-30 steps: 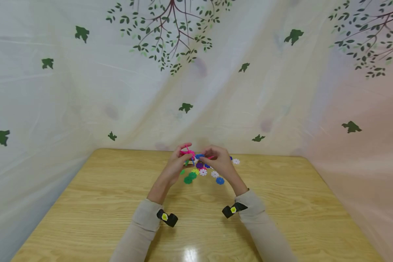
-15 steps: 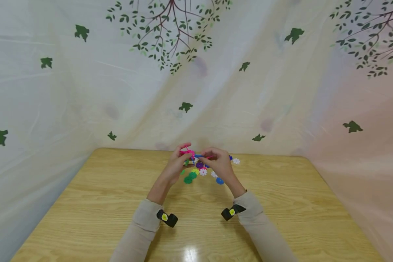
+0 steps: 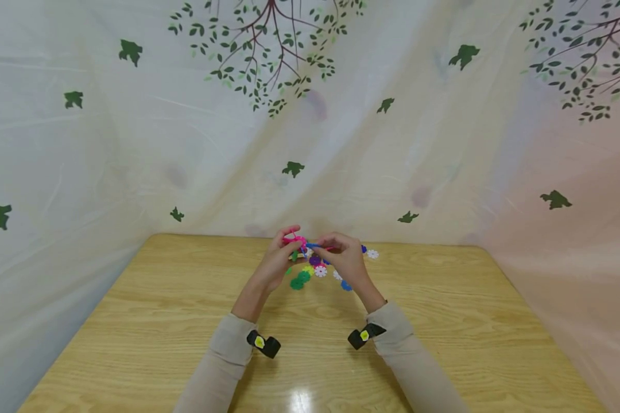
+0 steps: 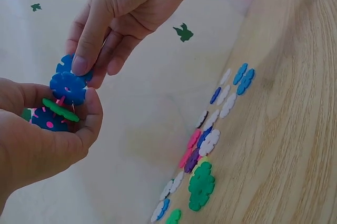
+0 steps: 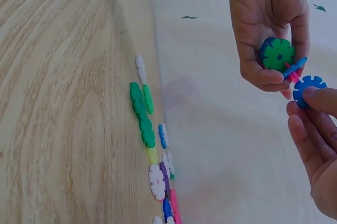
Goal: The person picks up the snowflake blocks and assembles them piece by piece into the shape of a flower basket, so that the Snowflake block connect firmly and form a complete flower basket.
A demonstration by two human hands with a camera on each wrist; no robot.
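Note:
Near the back of the table, my left hand (image 3: 278,261) holds a cluster of joined, notched plastic flower discs. Among them are a green disc (image 5: 278,54), a dark blue disc (image 4: 50,120) with pink tips around it, and pink pieces (image 3: 295,241). My right hand (image 3: 345,254) pinches a blue flower disc (image 5: 310,84) between thumb and fingers, right at the cluster's pink connecting part. Another blue disc (image 4: 67,88) overlaps it in the left wrist view. Curled left fingers hide part of the cluster.
Loose flower discs lie below the hands: two overlapping green discs (image 3: 297,284), a purple disc (image 3: 315,260), a white disc (image 3: 321,271), a blue disc (image 3: 347,285) and several more. A printed cloth (image 3: 227,172) hangs behind the wooden table (image 3: 160,321).
My right hand has shifted slightly left, and the blue disc in it has turned from showing its face to nearly edge-on. My left hand has stayed almost still with the cluster.

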